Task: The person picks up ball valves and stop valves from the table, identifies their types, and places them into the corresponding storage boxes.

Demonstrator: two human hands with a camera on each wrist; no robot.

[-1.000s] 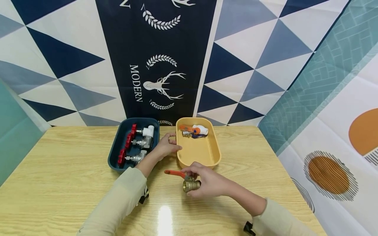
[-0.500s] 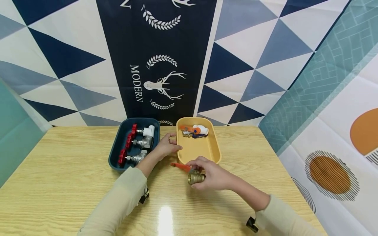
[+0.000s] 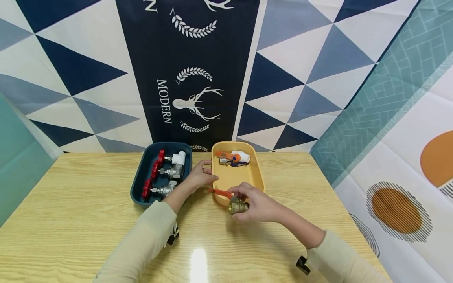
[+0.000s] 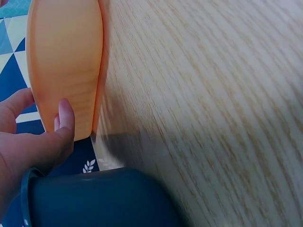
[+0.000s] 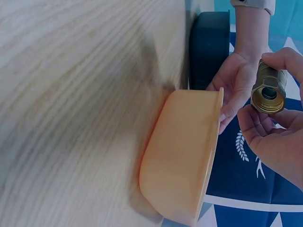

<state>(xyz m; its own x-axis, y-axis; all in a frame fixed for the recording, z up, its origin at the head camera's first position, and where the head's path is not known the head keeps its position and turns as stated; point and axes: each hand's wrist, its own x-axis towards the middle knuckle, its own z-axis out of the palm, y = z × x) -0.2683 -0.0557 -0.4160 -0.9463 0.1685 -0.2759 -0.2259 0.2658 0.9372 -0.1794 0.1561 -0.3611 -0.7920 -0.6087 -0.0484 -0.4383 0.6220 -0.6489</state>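
My right hand [image 3: 260, 202] grips a brass ball valve [image 3: 238, 206] with a red lever handle [image 3: 221, 192], held above the near edge of the yellow bin [image 3: 237, 180]. One threaded end of the valve [image 5: 268, 100] faces the right wrist camera, between thumb and fingers. At the bin's left side, my left hand [image 3: 200, 176] holds the rim, thumb over the edge and fingers along the outer wall, as the left wrist view shows with the hand [image 4: 38, 142]. Inside the bin's far end lie an orange-handled white valve [image 3: 240, 157] and small metal fittings [image 3: 224, 161].
Left of the yellow bin stands a dark blue bin [image 3: 136, 188] with several red-handled valves [image 3: 155, 169], partly hidden by my left arm. Both bins stand on the wooden table [image 3: 88, 220] near its far edge, against a patterned cloth backdrop [image 3: 191, 78].
My right hand has carried the brass ball valve forward and slightly right, from the table in front to the yellow bin's near edge. My left hand has stayed on the rim.
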